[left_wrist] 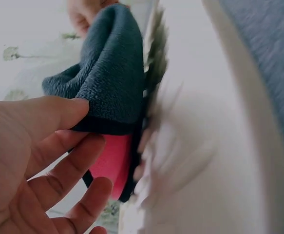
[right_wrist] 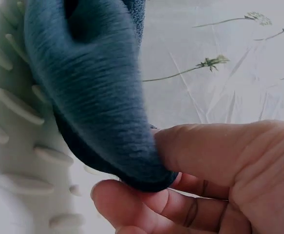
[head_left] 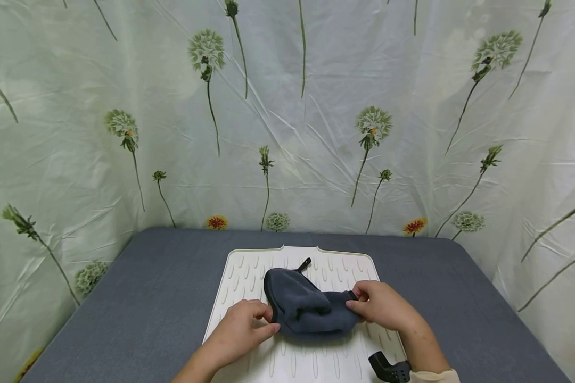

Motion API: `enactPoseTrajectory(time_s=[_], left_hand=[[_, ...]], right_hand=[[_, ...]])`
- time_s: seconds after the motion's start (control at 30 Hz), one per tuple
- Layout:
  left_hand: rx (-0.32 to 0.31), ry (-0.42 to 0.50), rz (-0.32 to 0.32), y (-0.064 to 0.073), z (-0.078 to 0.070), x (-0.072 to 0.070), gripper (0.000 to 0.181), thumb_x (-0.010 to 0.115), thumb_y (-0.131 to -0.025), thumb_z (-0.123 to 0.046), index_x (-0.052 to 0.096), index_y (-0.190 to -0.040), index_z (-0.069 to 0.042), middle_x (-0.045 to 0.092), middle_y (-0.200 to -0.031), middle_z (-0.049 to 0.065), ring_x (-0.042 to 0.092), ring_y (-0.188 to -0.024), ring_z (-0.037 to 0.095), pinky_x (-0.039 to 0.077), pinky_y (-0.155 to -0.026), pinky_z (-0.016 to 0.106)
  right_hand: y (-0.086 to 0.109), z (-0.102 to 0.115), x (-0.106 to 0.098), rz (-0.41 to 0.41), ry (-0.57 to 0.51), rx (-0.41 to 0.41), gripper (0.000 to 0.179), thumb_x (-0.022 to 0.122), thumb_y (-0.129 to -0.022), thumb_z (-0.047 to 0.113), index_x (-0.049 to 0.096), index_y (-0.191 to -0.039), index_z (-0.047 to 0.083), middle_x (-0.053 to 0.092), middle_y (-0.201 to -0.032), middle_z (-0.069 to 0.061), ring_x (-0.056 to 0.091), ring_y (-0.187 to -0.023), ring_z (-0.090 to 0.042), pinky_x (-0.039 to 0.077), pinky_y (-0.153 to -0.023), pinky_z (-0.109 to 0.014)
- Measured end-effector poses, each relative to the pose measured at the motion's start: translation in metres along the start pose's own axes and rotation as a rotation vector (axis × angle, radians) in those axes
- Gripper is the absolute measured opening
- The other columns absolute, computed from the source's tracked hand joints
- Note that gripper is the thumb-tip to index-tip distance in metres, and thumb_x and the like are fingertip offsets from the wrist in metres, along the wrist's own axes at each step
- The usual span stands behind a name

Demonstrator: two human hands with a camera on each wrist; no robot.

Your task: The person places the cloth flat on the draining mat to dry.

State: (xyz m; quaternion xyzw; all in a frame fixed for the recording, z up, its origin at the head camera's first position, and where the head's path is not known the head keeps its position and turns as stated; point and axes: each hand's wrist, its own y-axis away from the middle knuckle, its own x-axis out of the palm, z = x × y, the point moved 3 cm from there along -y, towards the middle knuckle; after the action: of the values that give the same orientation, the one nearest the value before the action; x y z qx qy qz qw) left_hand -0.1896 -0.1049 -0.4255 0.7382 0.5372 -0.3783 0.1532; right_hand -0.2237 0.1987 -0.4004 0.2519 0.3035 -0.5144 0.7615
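A dark blue fleecy cloth (head_left: 311, 308) with black edging lies bunched and folded between my two hands. Its black hanging loop (head_left: 304, 264) sticks up at the back. My left hand (head_left: 241, 327) pinches the cloth's left edge, thumb on top and fingers beneath. The left wrist view shows a bright pink underside (left_wrist: 113, 161) below that edge. On the other side, my right hand (head_left: 383, 306) pinches the black-edged right end between thumb and fingers. In the right wrist view the blue pile (right_wrist: 98, 97) curves up from the fingertips.
Beneath the cloth is a white ridged mat (head_left: 249, 271) with a raised rim, set on a grey-blue covered table (head_left: 172, 298). A black device (head_left: 390, 368) is worn at my right wrist. Behind the table hangs a pale curtain (head_left: 287, 122) printed with dandelions.
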Motion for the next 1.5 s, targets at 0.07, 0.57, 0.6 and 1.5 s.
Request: enactPoseTrajectory(time_s=[0.07,0.57,0.6,1.5], left_hand=[[-0.013,0.015,-0.003,0.0,0.001,-0.005,0.018,0.08,-0.088,-0.031,0.067,-0.077,-0.027,0.066,-0.085,-0.016,0.059,-0.084,0.007,0.044,-0.071,0.024],[-0.112,0.117,0.022,0.002,0.01,-0.025,0.02,0.077,-0.09,-0.033,0.064,-0.078,-0.024,0.066,-0.091,-0.009,0.053,-0.08,0.005,0.043,-0.068,0.022],[-0.118,0.126,0.033,0.002,0.009,-0.025,0.02,0.077,-0.09,-0.033,0.064,-0.078,-0.024,0.065,-0.091,-0.008,0.053,-0.079,0.005,0.043,-0.067,0.021],[-0.313,-0.03,-0.028,-0.049,0.023,-0.017,0.033,0.071,-0.095,-0.04,0.064,-0.112,-0.012,0.075,-0.091,0.003,0.068,-0.078,0.016,0.053,-0.067,0.037]], right_hand=[[0.0,0.0,-0.001,-0.003,-0.004,0.023,0.026,0.075,-0.092,0.021,0.055,-0.079,0.01,0.057,-0.068,0.001,0.064,-0.058,-0.016,0.045,-0.052,-0.026],[0.002,-0.008,-0.004,0.037,0.06,0.079,0.034,0.074,-0.091,0.022,0.051,-0.067,0.011,0.064,-0.058,0.002,0.054,-0.054,-0.012,0.035,-0.049,-0.027],[0.002,-0.009,-0.003,0.045,0.063,0.086,0.034,0.074,-0.091,0.022,0.052,-0.067,0.011,0.063,-0.058,0.002,0.053,-0.053,-0.012,0.036,-0.049,-0.027],[-0.007,-0.018,0.009,-0.113,0.134,0.213,0.033,0.07,-0.095,0.035,0.064,-0.071,0.013,0.057,-0.055,0.003,0.052,-0.054,-0.013,0.039,-0.056,-0.028]])
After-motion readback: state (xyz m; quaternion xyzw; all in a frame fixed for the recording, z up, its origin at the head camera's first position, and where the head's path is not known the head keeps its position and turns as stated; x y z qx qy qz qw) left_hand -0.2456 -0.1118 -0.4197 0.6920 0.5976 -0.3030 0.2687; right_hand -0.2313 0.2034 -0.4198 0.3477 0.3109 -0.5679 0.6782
